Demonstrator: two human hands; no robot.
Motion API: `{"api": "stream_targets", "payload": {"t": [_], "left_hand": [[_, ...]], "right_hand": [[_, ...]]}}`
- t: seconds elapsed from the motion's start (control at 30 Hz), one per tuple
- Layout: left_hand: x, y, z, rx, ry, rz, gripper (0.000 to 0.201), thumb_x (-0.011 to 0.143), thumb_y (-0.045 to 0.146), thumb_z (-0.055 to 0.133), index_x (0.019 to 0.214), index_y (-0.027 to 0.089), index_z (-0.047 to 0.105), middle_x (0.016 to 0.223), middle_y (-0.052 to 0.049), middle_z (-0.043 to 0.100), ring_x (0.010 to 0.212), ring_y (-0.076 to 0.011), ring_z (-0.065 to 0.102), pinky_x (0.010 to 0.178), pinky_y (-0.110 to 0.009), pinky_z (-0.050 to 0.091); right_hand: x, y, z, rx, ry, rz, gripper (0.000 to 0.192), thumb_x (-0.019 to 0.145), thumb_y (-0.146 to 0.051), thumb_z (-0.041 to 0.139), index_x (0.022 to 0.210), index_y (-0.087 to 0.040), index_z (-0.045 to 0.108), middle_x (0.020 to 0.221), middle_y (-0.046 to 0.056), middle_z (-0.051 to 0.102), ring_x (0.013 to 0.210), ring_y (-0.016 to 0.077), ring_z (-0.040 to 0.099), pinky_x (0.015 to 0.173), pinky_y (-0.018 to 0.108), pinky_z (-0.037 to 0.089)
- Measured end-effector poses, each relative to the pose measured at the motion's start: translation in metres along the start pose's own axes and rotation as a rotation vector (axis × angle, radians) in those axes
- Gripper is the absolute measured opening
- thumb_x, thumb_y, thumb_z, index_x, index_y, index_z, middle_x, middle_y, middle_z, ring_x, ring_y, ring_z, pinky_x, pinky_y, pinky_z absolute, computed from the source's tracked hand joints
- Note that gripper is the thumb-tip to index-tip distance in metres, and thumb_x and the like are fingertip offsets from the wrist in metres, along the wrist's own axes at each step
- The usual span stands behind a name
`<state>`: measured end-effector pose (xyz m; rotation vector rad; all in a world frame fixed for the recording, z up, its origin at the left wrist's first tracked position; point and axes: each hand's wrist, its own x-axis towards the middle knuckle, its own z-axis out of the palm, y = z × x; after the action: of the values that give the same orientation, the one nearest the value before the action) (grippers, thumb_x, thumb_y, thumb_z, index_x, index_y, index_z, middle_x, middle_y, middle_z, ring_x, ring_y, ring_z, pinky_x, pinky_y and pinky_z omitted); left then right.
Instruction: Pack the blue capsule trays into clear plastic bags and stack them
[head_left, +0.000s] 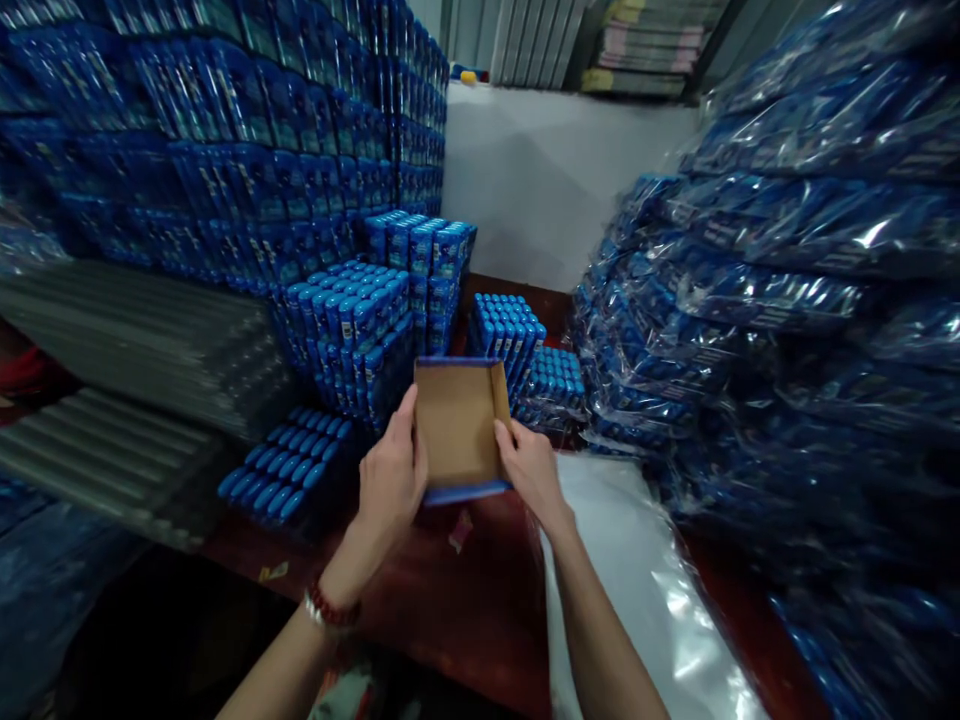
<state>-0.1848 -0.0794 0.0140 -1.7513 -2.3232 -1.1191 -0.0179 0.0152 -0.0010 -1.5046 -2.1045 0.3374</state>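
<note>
A shallow cardboard tray [459,425], brown inside with blue edges, is held up in front of me with its inner side facing me. My left hand [391,470] grips its left wall, thumb along the edge. On the opposite wall my right hand [529,465] is closed, with the thumb at the rim; the fingers behind are partly hidden. Nothing lies inside the tray. Just beyond it stand blocks of blue-capped bottles [508,328], and a lower block of blue bottles [289,465] sits to the left of my left hand.
Tall stacks of blue packs [247,190] rise at the left, beside piled grey corrugated sheets [142,330]. Plastic-wrapped blue bundles [787,290] tower at the right. A white plastic sheet [637,570] covers part of the red table [457,600]. A white wall panel [555,180] stands behind.
</note>
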Motion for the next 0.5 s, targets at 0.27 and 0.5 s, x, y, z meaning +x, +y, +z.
{"api": "stream_targets", "payload": {"t": [0.27, 0.5], "left_hand": [[-0.118, -0.035, 0.08, -0.266, -0.644, 0.053, 0.054, 0.081, 0.009, 0.036, 0.135, 0.017, 0.04, 0.126, -0.013, 0.058, 0.109, -0.021, 0.06, 0.091, -0.031, 0.049], [-0.059, -0.012, 0.07, -0.083, -0.534, 0.01, 0.042, 0.09, 0.025, 0.038, 0.128, 0.013, 0.05, 0.112, -0.018, 0.065, 0.1, -0.0298, 0.064, 0.085, -0.044, 0.051]], "right_hand": [[-0.134, 0.076, -0.002, -0.107, -0.503, 0.265, 0.038, 0.087, -0.036, 0.034, 0.063, -0.024, 0.061, 0.075, 0.006, 0.07, 0.077, 0.0228, 0.065, 0.061, 0.028, 0.039], [-0.055, 0.09, -0.005, 0.193, -0.119, 0.318, 0.054, 0.085, -0.061, 0.029, 0.075, -0.022, 0.064, 0.066, 0.005, 0.066, 0.067, 0.0223, 0.063, 0.059, 0.03, 0.044]]}}
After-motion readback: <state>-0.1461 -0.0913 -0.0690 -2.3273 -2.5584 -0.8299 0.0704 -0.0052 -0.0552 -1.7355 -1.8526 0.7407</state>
